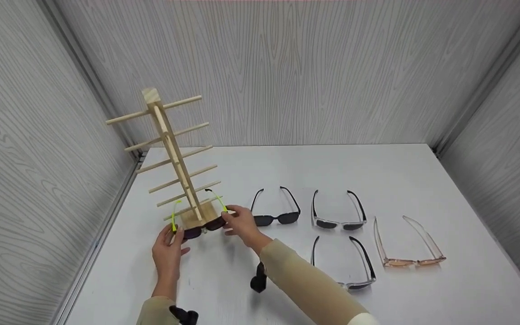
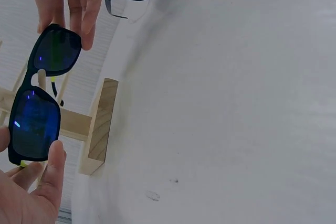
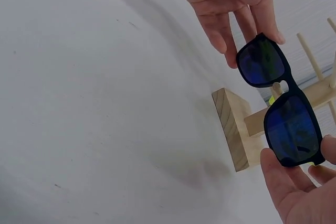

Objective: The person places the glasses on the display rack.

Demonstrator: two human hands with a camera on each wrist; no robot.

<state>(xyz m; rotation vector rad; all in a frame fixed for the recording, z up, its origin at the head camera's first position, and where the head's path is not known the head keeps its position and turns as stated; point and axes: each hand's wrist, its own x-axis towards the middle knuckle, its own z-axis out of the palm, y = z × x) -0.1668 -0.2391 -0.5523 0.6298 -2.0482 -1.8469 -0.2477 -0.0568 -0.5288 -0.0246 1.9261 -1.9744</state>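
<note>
Both hands hold one pair of sunglasses (image 1: 192, 233) with a black front, dark bluish lenses and yellow-green temples. My left hand (image 1: 167, 257) pinches the frame's left end, thumb and fingers at the hinge. At the opposite end, the right hand (image 1: 243, 226) grips the hinge corner between thumb and fingers. The open temples point away, to either side of a wooden display stand (image 1: 175, 155) near its bottom pegs. In the left wrist view, a rounded peg end (image 2: 41, 78) shows at the nose bridge of the sunglasses, above the stand's block base (image 2: 103, 119).
Black sunglasses (image 1: 288, 218) lie just right of the right hand. Further right are two clear-framed sunglasses with black temples, one (image 1: 353, 226) behind the other (image 1: 360, 285), the nearer partly covered by the right sleeve. Pinkish clear glasses (image 1: 402, 262) lie at far right on the white table (image 1: 287, 167).
</note>
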